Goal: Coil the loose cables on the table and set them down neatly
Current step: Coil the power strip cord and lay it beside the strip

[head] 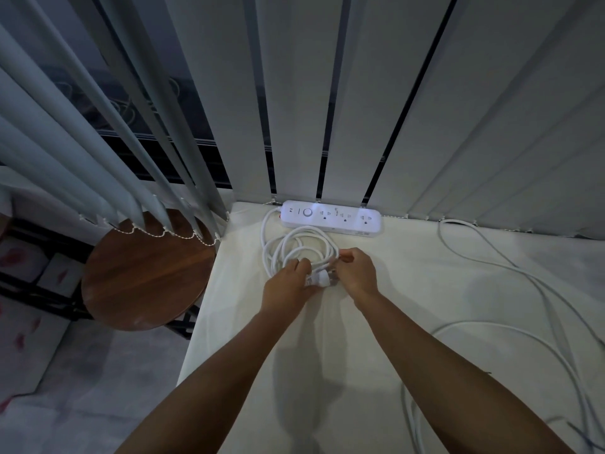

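While both of my hands sit together near the back left corner of the counter (409, 290), I see the left hand (288, 283) closed around the near side of the coiled cable (294, 247), and the right hand (357, 273) pinching the same coil just beside its white plug (319, 278). The coil lies on the pale cover, just in front of the white power strip (330, 219), which sits against the back edge under the vertical blinds (327, 93). A lead from the strip's left end runs into the coil. Loose cables (510, 329) sprawl over the right side of the counter, well apart from my hands. A round wooden stool (144, 276) stands off the left edge.
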Action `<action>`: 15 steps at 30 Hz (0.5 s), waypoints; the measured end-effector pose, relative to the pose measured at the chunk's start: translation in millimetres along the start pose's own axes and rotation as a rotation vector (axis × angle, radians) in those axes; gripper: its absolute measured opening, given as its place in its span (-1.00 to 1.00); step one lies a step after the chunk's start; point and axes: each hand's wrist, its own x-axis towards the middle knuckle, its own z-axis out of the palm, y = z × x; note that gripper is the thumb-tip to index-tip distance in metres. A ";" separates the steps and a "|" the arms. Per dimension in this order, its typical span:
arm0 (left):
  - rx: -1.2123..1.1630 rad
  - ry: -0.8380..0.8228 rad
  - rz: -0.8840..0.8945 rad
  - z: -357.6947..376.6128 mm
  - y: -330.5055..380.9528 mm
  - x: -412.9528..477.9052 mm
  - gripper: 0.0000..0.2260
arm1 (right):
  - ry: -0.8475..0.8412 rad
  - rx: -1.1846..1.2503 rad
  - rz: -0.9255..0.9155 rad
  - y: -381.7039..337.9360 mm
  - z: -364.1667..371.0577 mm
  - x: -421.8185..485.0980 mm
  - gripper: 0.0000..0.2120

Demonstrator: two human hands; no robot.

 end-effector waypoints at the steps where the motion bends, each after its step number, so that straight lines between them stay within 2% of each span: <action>1: -0.016 -0.009 -0.026 0.0 1.7 4.3 -0.65 | -0.010 -0.045 -0.020 -0.6 -2.2 0.9 -0.82; 4: -0.041 -0.039 -0.072 -0.6 3.5 12.9 -0.62 | -0.024 -0.154 -0.060 -1.1 -6.7 3.3 -0.69; 10: -0.033 0.027 -0.104 0.4 7.7 17.1 -0.68 | -0.032 -0.256 -0.165 4.3 -9.8 -0.7 -0.62; 15: -0.010 -0.026 -0.137 2.5 14.4 23.4 -0.63 | -0.062 -0.342 -0.237 10.7 -17.7 -1.0 -0.58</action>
